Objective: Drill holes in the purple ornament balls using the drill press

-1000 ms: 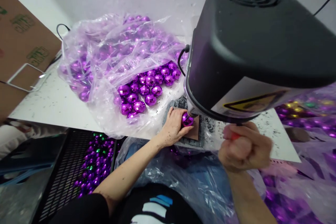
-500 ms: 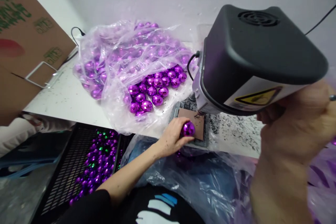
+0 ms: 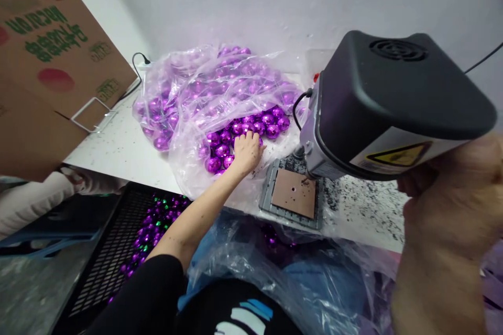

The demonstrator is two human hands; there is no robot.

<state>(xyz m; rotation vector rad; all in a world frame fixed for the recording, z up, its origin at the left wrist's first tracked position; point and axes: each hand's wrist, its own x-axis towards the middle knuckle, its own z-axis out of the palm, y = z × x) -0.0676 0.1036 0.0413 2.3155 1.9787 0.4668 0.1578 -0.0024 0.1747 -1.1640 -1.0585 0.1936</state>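
My left hand (image 3: 248,153) reaches into loose purple mirrored balls (image 3: 226,151) at the mouth of a clear plastic bag (image 3: 184,136). Its fingers curl over one ball, partly covered by the hand. My right hand (image 3: 451,188) is closed at the side of a black-housed bench machine (image 3: 412,89) with a yellow warning label. What those fingers grip is hidden. Under the machine's head, a brown square pad (image 3: 291,201) with a small dark hole lies on the grey metal base (image 3: 267,196).
Dark flakes (image 3: 365,209) litter the white table (image 3: 118,152). A cardboard box (image 3: 58,73) stands at the left. Below it, a black crate (image 3: 98,251) holds purple and green shiny pieces. Clear plastic (image 3: 251,256) covers my lap. Another person's sleeve (image 3: 35,199) shows at far left.
My left hand has left the brown pad and moved up and left to the pile; the ball it held there is gone from the pad. My right hand stays beside the machine.
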